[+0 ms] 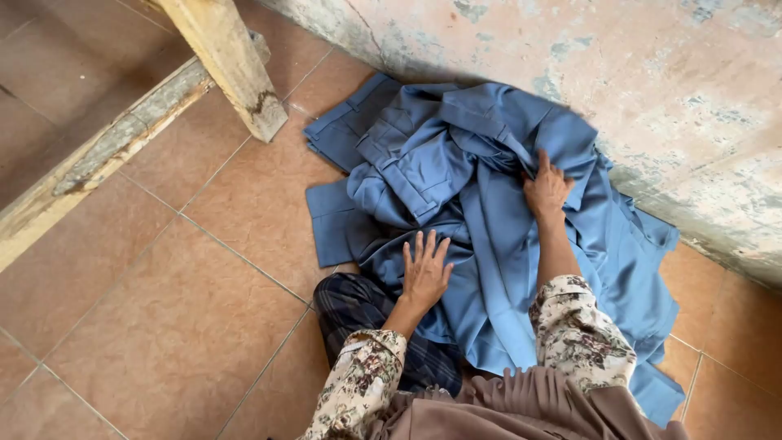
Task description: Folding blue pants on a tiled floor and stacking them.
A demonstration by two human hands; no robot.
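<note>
You are pressing your left hand (pixel 425 273), fingers spread flat and gripping nothing, on the near edge of the blue fabric pile (pixel 489 204) lying on the tiled floor (pixel 163 326). Your right hand (pixel 547 189) is resting farther up the pile, fingers loosely open. Uneven pressing is likely to bunch layers; beyond the pile, the flaking wall (pixel 652 81) may soil the cloth.

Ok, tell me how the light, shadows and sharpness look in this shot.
Head view: soft, even daylight, no glare on the floor tiles. Faint shadows sit under the blue cloth folds and beside the wooden post. Left hand and right hand, both flat on the cloth, are sharp, with slight softness at the wall. Straight lines bow a little toward the edges.
</note>
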